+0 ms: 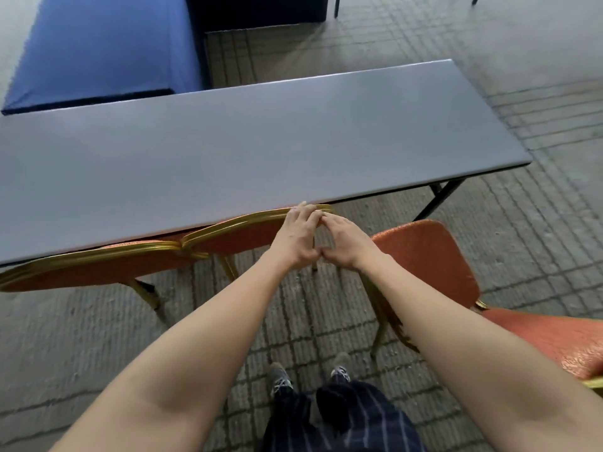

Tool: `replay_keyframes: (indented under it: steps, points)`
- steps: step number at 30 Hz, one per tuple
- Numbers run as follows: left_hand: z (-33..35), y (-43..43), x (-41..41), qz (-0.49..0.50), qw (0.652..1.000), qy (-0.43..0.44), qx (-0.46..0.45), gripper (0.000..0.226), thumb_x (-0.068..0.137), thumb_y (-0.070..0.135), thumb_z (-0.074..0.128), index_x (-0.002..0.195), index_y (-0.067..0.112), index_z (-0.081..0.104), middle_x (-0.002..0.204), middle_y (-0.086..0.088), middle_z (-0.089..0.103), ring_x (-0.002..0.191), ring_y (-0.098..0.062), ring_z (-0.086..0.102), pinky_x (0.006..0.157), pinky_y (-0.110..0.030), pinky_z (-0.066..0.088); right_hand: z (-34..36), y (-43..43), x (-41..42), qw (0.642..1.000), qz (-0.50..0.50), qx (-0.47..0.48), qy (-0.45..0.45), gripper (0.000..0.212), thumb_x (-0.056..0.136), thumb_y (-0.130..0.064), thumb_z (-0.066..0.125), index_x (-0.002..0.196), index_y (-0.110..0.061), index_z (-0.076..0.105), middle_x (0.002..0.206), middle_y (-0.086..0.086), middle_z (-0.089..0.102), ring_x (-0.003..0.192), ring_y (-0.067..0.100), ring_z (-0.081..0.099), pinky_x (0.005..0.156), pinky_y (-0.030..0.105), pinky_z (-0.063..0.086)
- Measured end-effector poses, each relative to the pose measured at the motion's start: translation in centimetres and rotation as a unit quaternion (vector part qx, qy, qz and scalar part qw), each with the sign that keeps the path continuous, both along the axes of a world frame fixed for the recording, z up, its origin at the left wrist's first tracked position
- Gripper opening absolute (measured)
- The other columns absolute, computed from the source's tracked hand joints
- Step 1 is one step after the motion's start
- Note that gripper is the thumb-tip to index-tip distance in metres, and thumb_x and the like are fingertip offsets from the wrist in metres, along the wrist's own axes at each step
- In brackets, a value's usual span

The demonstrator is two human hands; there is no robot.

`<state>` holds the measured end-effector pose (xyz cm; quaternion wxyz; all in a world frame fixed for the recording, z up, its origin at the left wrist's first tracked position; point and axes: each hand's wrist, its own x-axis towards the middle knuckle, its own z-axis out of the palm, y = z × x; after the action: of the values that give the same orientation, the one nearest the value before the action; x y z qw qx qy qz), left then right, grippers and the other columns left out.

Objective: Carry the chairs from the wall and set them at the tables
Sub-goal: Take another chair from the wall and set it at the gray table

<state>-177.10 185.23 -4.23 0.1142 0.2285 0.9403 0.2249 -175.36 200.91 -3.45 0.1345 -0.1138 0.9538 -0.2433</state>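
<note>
The left hand (298, 236) lies flat-fingered on the gilt top rail of the middle chair (241, 234), not clasping it. The right hand (346, 243) curls loosely beside it and holds nothing. That chair and the left chair (81, 272) sit tucked under the grey table (261, 141), while a third chair (430, 256) stands askew at lower right. A harder push could trap fingers between the ribbed metal rail and the smooth, thin-edged tabletop. Thin legs may catch on the rough, scored concrete floor (98, 337). The upholstery is coarse orange weave.
</note>
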Motion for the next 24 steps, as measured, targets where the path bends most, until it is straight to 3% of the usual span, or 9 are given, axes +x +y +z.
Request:
replay_keyframes:
  steps: [4, 16, 24]
  points:
    - [0.6, 5.2, 2.6, -0.035, 0.999, -0.009, -0.019, 0.087, 0.081, 0.041, 0.072, 0.152, 0.014, 0.029, 0.159, -0.009, 0.022, 0.151, -0.027, 0.006, 0.123, -0.042, 0.006, 0.8, 5.8, 3.5, 0.999, -0.026, 0.032, -0.013, 0.080, 0.081, -0.027, 0.072, 0.150, -0.008, 0.036, 0.155, 0.007, 0.039, 0.143, 0.020, 0.033, 0.119, 0.027, 0.021]
    - [-1.2, 28.9, 12.1, -0.041, 0.998, -0.021, -0.044, 0.079, 0.087, 0.037, 0.064, 0.153, 0.014, 0.028, 0.160, -0.007, 0.023, 0.151, -0.025, 0.008, 0.123, -0.045, 0.003, -1.8, 31.1, 12.6, 0.997, -0.008, 0.071, -0.006, 0.072, 0.084, -0.025, 0.067, 0.148, -0.009, 0.039, 0.153, 0.010, 0.041, 0.142, 0.023, 0.035, 0.118, 0.034, 0.024]
    - [-0.5, 43.4, 18.0, -0.035, 0.998, -0.035, -0.038, 0.077, 0.089, 0.038, 0.064, 0.153, 0.015, 0.028, 0.161, -0.006, 0.024, 0.152, -0.024, 0.008, 0.123, -0.044, 0.002, -1.4, 46.6, 17.6, 0.999, -0.016, 0.045, -0.004, 0.064, 0.083, -0.022, 0.067, 0.143, -0.008, 0.047, 0.146, 0.010, 0.050, 0.135, 0.025, 0.044, 0.115, 0.033, 0.030]
